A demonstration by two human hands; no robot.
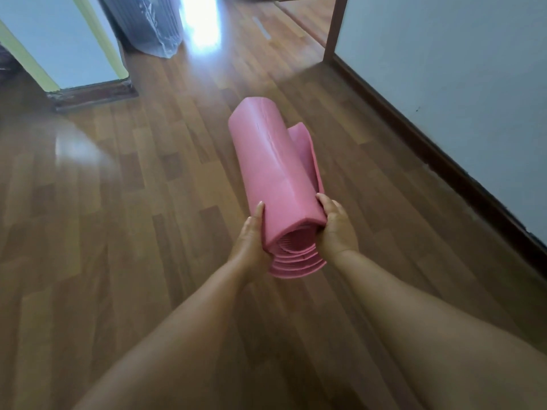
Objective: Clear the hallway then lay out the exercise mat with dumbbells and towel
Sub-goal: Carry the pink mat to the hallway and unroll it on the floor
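**Rolled mat held over open floor**

Bare wooden floor (124, 202) spreads wide left of the hands; a wall (458, 84) runs close on the right. The rolled pink mat (272, 173) points forward, left hand (250, 241) and right hand (337, 229) clasping its near end, arms outstretched.

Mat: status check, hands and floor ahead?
Left hand and right hand both gripping near end of rolled pink mat. Mat not yet unrolled. Floor ahead bare; plastic-wrapped bundle far left.
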